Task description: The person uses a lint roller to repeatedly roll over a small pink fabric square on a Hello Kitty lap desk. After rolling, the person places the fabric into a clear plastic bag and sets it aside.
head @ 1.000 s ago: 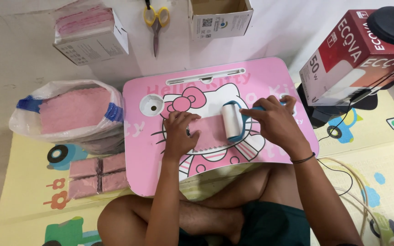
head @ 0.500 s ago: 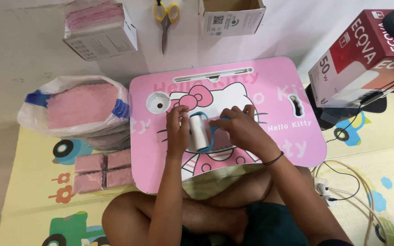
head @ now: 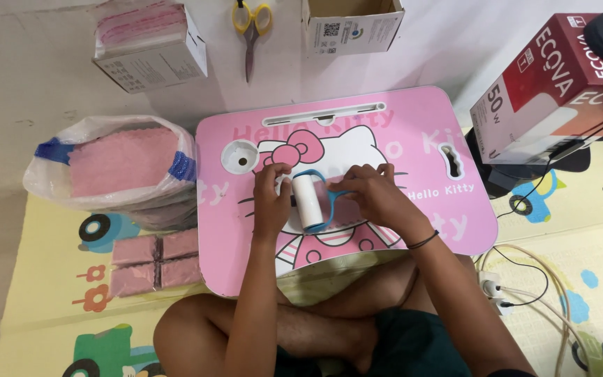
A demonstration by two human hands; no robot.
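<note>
Right hand point(head: 378, 195) grips blue-handled lint roller point(head: 310, 202), frame centre.
Left hand point(head: 271, 202) presses flat, fingers together, on pink lap table point(head: 413, 139).

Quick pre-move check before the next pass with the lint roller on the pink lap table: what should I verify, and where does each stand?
1. Right hand grips the blue-framed white lint roller: ok.
2. Left hand steadies the roller's other side: ok.
3. Roller sits over the pink cartoon-printed lap table: ok.
4. Pink cloth under the roller lying flat: cannot tell, hands hide it.
5. Clear plastic bag of pink cloths beside the table: ok.
6. Yellow-handled scissors away from the hands: ok.
</note>
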